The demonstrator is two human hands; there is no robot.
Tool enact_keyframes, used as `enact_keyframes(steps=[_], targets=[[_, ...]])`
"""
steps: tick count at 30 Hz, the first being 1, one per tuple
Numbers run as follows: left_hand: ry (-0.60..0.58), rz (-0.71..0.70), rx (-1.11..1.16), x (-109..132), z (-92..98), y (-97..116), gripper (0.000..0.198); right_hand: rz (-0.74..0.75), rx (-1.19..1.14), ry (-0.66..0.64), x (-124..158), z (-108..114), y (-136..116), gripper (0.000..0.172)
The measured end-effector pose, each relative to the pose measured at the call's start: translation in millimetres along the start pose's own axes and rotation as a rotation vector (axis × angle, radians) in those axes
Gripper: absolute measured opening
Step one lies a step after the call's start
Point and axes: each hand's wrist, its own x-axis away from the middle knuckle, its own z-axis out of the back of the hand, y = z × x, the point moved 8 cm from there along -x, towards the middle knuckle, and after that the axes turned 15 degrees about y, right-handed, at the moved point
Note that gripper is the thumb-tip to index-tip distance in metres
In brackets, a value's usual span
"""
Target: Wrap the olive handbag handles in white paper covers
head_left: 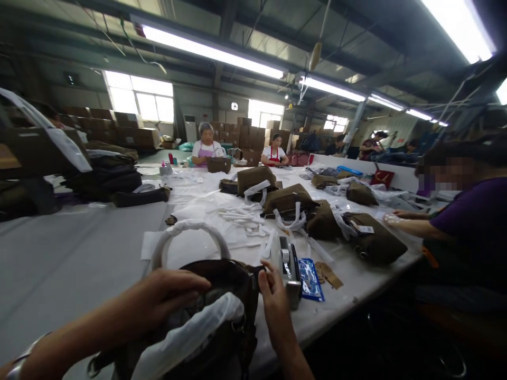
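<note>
Two bare hands are at one dark brown, soft handbag (pixel 224 343), which stands at the near side of the white-covered table (pixel 119 237), directly before the person. Its mouth is open at the top. The left hand (pixel 178 290) lies across this mouth with fingers extended and nothing seen gripped; whether the fingertips press on the cloth, I cannot tell. The right hand (pixel 275 295) is at the right end of the metal zipper (pixel 252 278), thumb and fingers bent close together around the corner; I cannot tell if they pinch it firmly.

Some risks, in my judgement: if the right fingers pull on the corner while the left hand gives little support, the soft bag could tilt or fold. The front handle, wrapped in white film (pixel 190 335), hangs loosely across the mouth, so its wrapping could catch on the zipper and tear. Just beside the right hand stands a grey metal box-like device (pixel 291 279), with a blue-edged plastic packet (pixel 311 279) next to it; a wide swing of the elbow or bag could knock these toward the table edge.
</note>
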Motion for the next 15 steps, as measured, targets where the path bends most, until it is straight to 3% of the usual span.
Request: enact_keyframes(steps=[2, 4, 6, 8, 10, 12, 15], targets=[[0.138, 0.115, 0.03, 7, 29.0, -1, 0.025, 0.167, 0.112, 0.112, 13, 30, -10, 0.046], [0.322, 0.155, 0.023, 19, 53.4, 0, 0.024, 0.31, 0.175, 0.206, 31, 53, -19, 0.031], [0.403, 0.156, 0.039, 29, 59.5, 2, 0.023, 0.405, 0.219, 0.239, 44, 61, -26, 0.022], [0.349, 0.118, 0.056, 28, 45.3, 6, 0.021, 0.446, 0.244, 0.223, 44, 54, -33, 0.024], [0.26, -0.02, 0.058, 15, 21.0, 17, 0.021, 0.388, 0.227, 0.161, 31, 37, -34, 0.041], [0.167, -0.246, 0.014, -4, -7.5, 34, 0.027, 0.212, 0.148, 0.073, 12, 17, -27, 0.052], [0.035, -0.568, -0.211, -31, -51.4, 54, 0.038, -0.018, 0.011, -0.043, -6, -6, -16, 0.047]])
